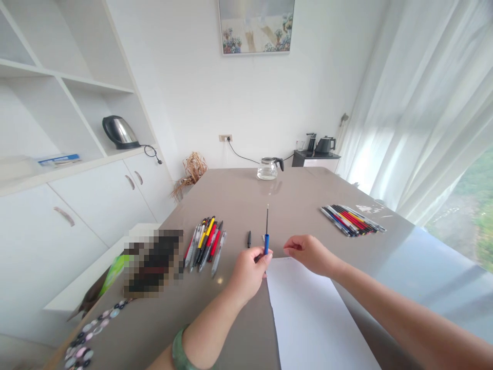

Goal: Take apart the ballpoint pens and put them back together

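Note:
My left hand (248, 270) is closed around a blue pen part (266, 242) with a thin black refill (267, 220) sticking upward from it. My right hand (310, 253) hovers just to the right of it, fingers curled in a pinch, and I cannot make out anything in them. A small black pen piece (249, 239) lies on the table just left of the blue part. A white sheet of paper (311, 318) lies under and in front of both hands.
A bunch of assorted pens (206, 241) lies left of my hands, and a second row of pens (352, 219) at the right. A glass pot (268, 168) stands at the grey table's (231, 195) far end. A bead string (87, 339) lies front left.

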### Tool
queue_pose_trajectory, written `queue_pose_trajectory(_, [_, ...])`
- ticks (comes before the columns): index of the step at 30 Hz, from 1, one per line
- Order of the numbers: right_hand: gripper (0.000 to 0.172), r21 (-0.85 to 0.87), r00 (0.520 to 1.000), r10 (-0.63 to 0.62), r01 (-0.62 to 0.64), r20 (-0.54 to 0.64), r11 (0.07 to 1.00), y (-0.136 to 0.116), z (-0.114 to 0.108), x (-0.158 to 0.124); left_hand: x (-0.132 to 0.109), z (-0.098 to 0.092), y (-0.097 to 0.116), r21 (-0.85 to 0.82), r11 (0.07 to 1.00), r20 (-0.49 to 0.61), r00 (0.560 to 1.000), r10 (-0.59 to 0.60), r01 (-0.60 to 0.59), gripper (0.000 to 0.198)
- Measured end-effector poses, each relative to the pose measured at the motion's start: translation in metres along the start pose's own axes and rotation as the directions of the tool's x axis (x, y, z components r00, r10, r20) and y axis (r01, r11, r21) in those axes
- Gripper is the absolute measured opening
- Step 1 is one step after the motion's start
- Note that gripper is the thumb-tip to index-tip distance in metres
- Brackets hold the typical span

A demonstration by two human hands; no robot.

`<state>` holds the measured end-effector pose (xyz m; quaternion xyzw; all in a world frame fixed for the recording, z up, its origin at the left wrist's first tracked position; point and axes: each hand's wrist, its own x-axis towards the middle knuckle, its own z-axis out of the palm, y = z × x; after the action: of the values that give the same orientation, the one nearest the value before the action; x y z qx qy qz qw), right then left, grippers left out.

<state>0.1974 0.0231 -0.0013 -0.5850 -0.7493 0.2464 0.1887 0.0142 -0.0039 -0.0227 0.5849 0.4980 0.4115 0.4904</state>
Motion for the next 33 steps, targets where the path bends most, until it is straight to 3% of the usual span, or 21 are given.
queue_pose_trajectory(8, [0.023, -0.266, 0.995, 0.079, -0.062, 0.053, 0.962, -0.034, 0.016, 0.069, 0.002, -0.006, 0.001, -0.007, 0.999, -0.057, 0.997, 0.052, -0.052, 0.029])
queue_pose_trajectory(12, [0.010, -0.318, 0.993, 0.096, -0.068, 0.075, 0.946, -0.050, 0.026, 0.080, 0.000, -0.007, 0.003, -0.012, 0.998, -0.034, 0.997, 0.062, -0.062, 0.031])
queue_pose_trajectory(15, [0.014, -0.282, 0.996, 0.053, -0.033, 0.065, 0.959, -0.056, 0.027, 0.076, -0.002, -0.007, 0.006, -0.019, 0.998, 0.001, 0.998, 0.062, -0.062, 0.032])
queue_pose_trajectory(22, [0.011, 0.020, 0.998, -0.057, 0.058, -0.040, 0.998, -0.041, 0.005, 0.068, -0.004, -0.005, 0.008, -0.018, 0.999, 0.000, 0.999, 0.042, -0.042, 0.032])
queue_pose_trajectory(25, [0.026, 0.191, 0.992, -0.104, 0.116, -0.070, 0.975, -0.035, -0.020, 0.059, -0.004, -0.003, 0.008, -0.020, 0.999, 0.003, 1.000, 0.029, -0.029, 0.032])
queue_pose_trajectory(26, [0.031, 0.285, 0.987, -0.136, 0.155, -0.085, 0.946, -0.035, -0.029, 0.055, -0.004, -0.002, 0.008, -0.020, 0.999, 0.008, 1.000, 0.027, -0.027, 0.032])
queue_pose_trajectory(29, [0.036, 0.694, 0.967, -0.213, 0.250, -0.141, 0.675, -0.040, -0.052, 0.038, -0.005, 0.001, 0.010, -0.008, 1.000, 0.029, 0.999, 0.021, -0.021, 0.032])
queue_pose_trajectory(31, [0.028, 0.774, 0.962, -0.197, 0.269, -0.189, 0.573, -0.047, -0.062, 0.027, -0.006, 0.002, 0.011, 0.002, 1.000, 0.049, 0.999, 0.015, -0.015, 0.033])
queue_pose_trajectory(33, [0.024, 0.792, 0.953, -0.167, 0.304, -0.254, 0.530, -0.053, -0.066, 0.020, -0.007, 0.004, 0.012, 0.010, 1.000, 0.064, 0.998, 0.006, -0.007, 0.034])
